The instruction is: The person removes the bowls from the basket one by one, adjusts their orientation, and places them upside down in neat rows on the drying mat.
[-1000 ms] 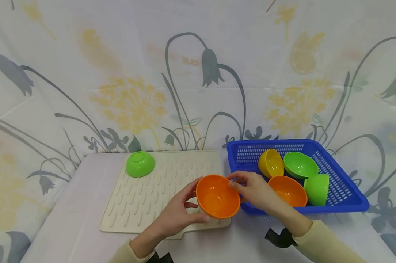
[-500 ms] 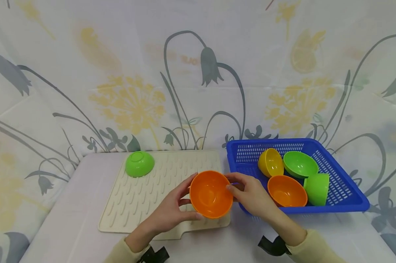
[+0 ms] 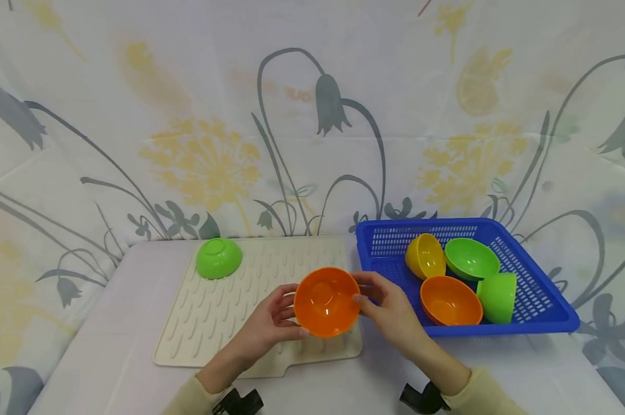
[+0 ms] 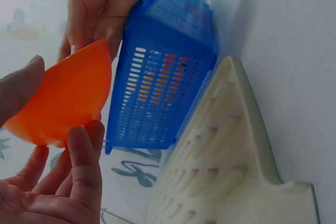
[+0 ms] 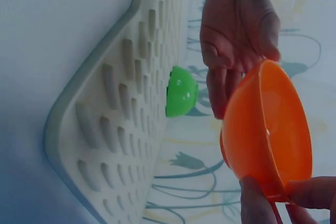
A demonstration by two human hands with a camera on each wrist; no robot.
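Between both hands, an orange bowl (image 3: 327, 302) is held up over the front right of a cream draining mat (image 3: 214, 328), its opening turned towards the head camera. My left hand (image 3: 268, 320) grips its left side, thumb at the lower rim and fingers against the outer wall, as the left wrist view also shows. On the opposite side, my right hand (image 3: 392, 308) pinches the rim, with the thumb inside and fingers outside, plain in the right wrist view. Upside down at the mat's far left corner sits a green bowl (image 3: 218, 258).
At right stands a blue perforated basket (image 3: 546, 311). It holds a yellow bowl (image 3: 425, 256), another orange bowl (image 3: 450, 302), a green bowl (image 3: 471, 259) and a green bowl on its side (image 3: 498, 298). A flower-printed cloth (image 3: 312, 115) hangs behind the white table (image 3: 120, 323).
Both hands have moved left with the orange bowl, away from the basket and further over the mat. The bowls in the basket and the green one on the mat have stayed put.
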